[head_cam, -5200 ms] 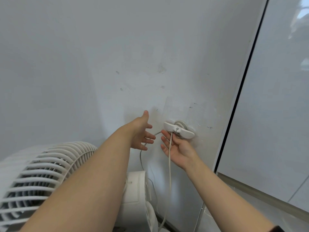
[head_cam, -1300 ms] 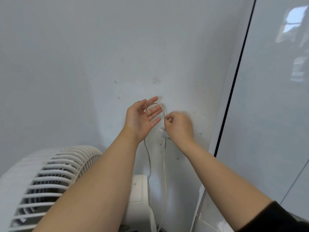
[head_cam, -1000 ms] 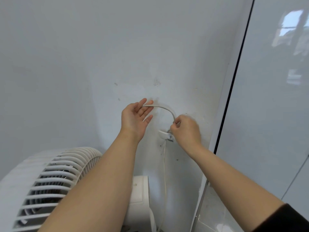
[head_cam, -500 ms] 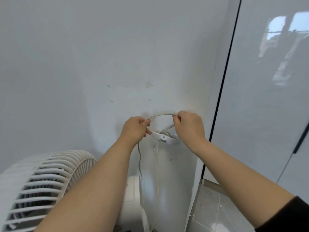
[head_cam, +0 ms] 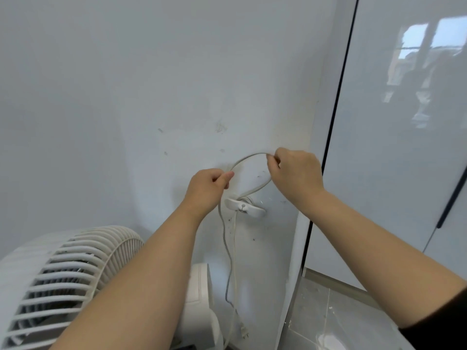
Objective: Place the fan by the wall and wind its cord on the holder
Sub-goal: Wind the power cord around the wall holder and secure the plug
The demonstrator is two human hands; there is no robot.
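Head view, scuffed white wall [head_cam: 126,97], glossy panel [head_cam: 404,160], grey tiled floor [head_cam: 328,314], looped cord [head_cam: 255,190]

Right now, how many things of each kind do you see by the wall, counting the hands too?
White slatted plastic fan: 1
White power cord: 1
White plastic wall-mounted cord holder: 1
Bare hands: 2, the left hand and the right hand, each pinching the cord
Total: 5

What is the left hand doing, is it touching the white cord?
Touching. The head view shows the left hand pinching the cord at the loop's left end, above the holder.
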